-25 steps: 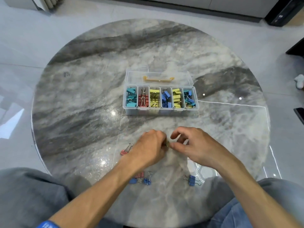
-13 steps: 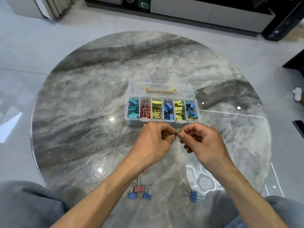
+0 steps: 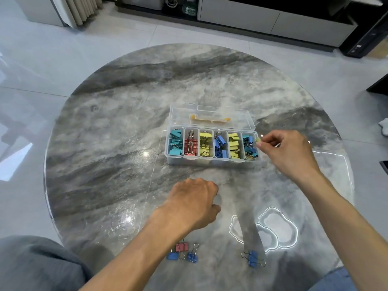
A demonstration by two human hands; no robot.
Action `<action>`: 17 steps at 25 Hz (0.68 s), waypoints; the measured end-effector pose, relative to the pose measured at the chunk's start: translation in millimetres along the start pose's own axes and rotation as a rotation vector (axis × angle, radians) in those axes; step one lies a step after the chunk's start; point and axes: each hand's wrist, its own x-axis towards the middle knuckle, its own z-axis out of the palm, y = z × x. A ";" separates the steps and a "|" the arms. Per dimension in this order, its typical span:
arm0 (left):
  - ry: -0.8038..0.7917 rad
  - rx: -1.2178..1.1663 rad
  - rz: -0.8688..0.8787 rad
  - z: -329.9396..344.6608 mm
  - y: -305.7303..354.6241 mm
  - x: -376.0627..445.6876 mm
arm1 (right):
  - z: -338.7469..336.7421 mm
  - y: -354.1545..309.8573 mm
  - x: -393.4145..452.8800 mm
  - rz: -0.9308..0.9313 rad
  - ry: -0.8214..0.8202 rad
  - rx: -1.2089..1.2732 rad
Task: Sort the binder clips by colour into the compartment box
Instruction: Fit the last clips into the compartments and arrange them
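Pinching yellow clip [image 3: 258, 140] in right hand [image 3: 287, 152] at box [image 3: 212, 160] right end, orientation unclear | left hand [image 3: 193, 202] curled, contents hidden

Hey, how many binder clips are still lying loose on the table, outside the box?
4 visible: a red clip, a blue clip and another blue clip clustered by the left forearm, plus a blue clip, possibly two together, farther right. The arm may hide more.

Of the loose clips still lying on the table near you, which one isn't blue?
The red clip, by the left forearm at the near edge. The two clips beside it and the pair further right are all blue.
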 end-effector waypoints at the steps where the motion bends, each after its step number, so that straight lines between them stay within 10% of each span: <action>1: -0.002 0.006 -0.002 0.3 0.9 0.6 | 0.9 3.7 3.0 0.025 -0.030 0.008; 17: -0.025 0.046 -0.029 4.6 2.3 6.3 | 3.6 7.1 7.7 -0.292 -0.250 -0.430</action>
